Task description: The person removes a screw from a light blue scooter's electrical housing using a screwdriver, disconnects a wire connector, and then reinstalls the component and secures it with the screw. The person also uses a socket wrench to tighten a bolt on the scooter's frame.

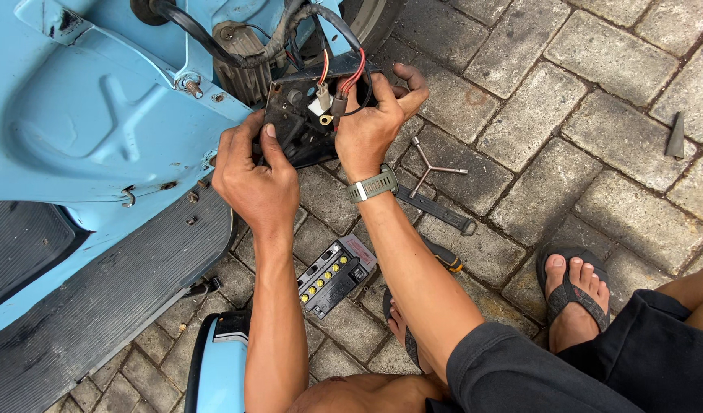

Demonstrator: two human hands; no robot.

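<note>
- Nearest to us, our bent knee in dark shorts [657,344] and a foot in a black sandal [573,294] rest on the grey paving bricks [596,99].
- Between our forearms, a small black battery [332,277] with yellow caps lies flat on the bricks, well apart from both hands.
- Beside it, a light blue panel [217,367] stands at the bottom edge, next to the ribbed grey footboard [114,298] of the light blue scooter [84,115].
- Near our right wrist, which wears a green watch [373,185], a three-armed socket wrench [431,170] and a black strap [435,210] lie on the ground.
- Our left hand [256,180] is closed around the left edge of the black tray [301,122] under the scooter body, thumb pressed on its face.
- Our right hand [374,122] grips the tray's right side, fingers curled over its upper edge, touching the red wires [353,76] and their connectors.
- Farther up, a black cable bundle [237,50] loops above the tray.
- Far right, a small dark metal piece [676,136] lies alone on the bricks.
</note>
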